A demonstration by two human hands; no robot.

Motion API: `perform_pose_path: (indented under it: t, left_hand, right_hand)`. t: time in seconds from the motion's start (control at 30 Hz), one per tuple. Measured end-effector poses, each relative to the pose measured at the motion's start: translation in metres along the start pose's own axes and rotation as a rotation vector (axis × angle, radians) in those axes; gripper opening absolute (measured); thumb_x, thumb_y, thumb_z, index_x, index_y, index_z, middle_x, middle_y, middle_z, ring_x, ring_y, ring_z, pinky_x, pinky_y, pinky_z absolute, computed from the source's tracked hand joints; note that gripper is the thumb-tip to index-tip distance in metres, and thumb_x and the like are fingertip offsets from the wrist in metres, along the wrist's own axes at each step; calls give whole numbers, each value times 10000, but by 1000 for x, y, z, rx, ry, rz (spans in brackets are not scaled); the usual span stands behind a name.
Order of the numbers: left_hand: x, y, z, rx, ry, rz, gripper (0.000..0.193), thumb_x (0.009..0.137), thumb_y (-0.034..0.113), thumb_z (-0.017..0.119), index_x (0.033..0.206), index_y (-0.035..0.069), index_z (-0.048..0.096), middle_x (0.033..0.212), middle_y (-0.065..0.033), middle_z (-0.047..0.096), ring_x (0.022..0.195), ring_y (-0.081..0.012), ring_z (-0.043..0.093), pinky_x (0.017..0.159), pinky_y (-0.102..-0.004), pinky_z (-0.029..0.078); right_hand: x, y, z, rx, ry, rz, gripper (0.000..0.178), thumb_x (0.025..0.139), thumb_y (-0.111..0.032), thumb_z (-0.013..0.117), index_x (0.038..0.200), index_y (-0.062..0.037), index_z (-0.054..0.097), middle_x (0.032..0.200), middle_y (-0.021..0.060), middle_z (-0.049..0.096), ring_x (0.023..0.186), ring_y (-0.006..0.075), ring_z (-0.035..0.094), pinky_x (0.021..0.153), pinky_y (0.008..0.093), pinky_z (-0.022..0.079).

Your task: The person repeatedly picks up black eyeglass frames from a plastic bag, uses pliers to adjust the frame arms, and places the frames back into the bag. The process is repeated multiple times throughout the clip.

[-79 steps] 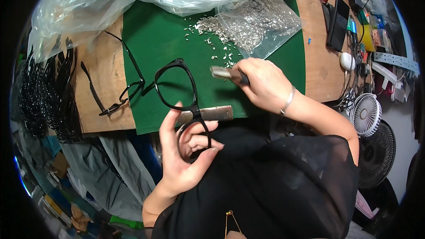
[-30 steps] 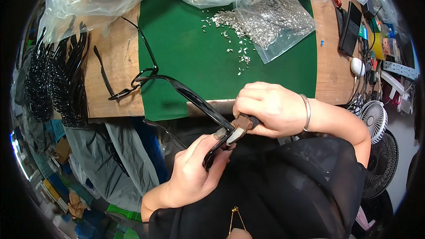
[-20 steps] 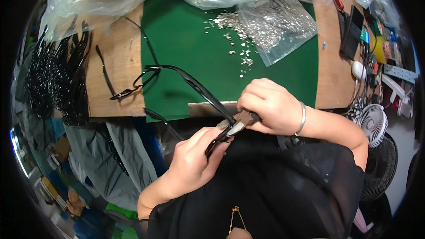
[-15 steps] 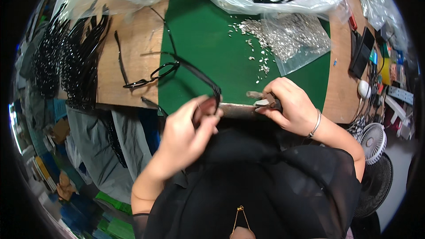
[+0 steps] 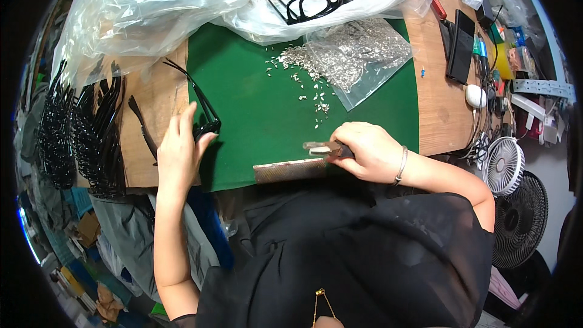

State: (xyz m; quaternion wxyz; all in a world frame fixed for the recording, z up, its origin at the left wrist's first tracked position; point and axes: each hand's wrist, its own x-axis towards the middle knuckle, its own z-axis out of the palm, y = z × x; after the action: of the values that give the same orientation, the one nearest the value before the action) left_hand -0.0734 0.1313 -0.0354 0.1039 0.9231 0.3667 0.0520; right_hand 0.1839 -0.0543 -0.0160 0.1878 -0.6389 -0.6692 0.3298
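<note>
My right hand [image 5: 367, 153] is closed around pliers [image 5: 325, 148] with worn brown jaws that point left, just above the table's near edge. My left hand [image 5: 176, 149] is at the left side of the green mat [image 5: 261, 115], fingers stretched and thumb apart. Between that thumb and the fingers lies part of a black eyeglass frame [image 5: 208, 126], its temples reaching away from me; the rest of it is hidden by the hand. Left of this hand a black temple [image 5: 143, 126] rests on bare wood. A brownish metal strip [image 5: 288, 170] runs along the near edge, left of the pliers.
A clear bag [image 5: 364, 54] of small silvery pieces lies on the mat, with loose silvery pieces [image 5: 297, 59] spilled beside it. Black eyeglass frames [image 5: 322, 5] sit on plastic sheeting [image 5: 225, 0] at the back. Bundled black temples [image 5: 82, 133] hang at left; a phone [image 5: 461, 45] and fan [image 5: 501, 165] are right.
My left hand has moved left with the eyeglass frame and its fingers have spread. My right hand still holds the pliers. The whole view has shifted, with the mat sitting farther left.
</note>
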Motion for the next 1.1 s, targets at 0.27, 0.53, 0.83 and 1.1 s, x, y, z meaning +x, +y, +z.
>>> perform_pose_path:
  t: [0.27, 0.53, 0.83, 1.1]
  left_hand:
    - [156, 131, 0, 32, 681, 366, 111, 759, 120, 496, 747, 19, 540, 711, -169, 575, 610, -280, 581, 552, -413, 455]
    - [154, 148, -62, -833, 691, 425, 182, 830, 153, 468, 865, -14, 529, 786, -144, 526, 713, -236, 517, 632, -351, 415]
    - [19, 113, -106, -1485, 227, -58, 431, 850, 140, 431, 1213, -37, 281, 1062, -223, 512, 631, -159, 499, 569, -266, 434]
    - [-31, 137, -27, -1634, 62, -261, 840, 731, -111, 583, 1342, 70, 36, 1151, -229, 470, 669, -104, 547, 674, -202, 458]
  right_hand:
    - [7, -9, 28, -473, 86, -97, 476, 662, -148, 622, 1093, -3, 480, 1051, 111, 493, 730, 232, 525, 652, 334, 408]
    - [-10, 0, -3, -229, 172, 62, 346, 636, -77, 637, 958, -43, 515, 868, 92, 515, 788, 258, 531, 686, 355, 407]
    - [24, 23, 16, -146, 236, 60, 226, 645, -85, 630, 828, -57, 499, 760, 88, 519, 756, 272, 535, 660, 371, 411]
    - [25, 23, 18, -377, 163, -17, 209, 678, -120, 608, 849, -69, 499, 765, 72, 501, 742, 249, 526, 622, 356, 393]
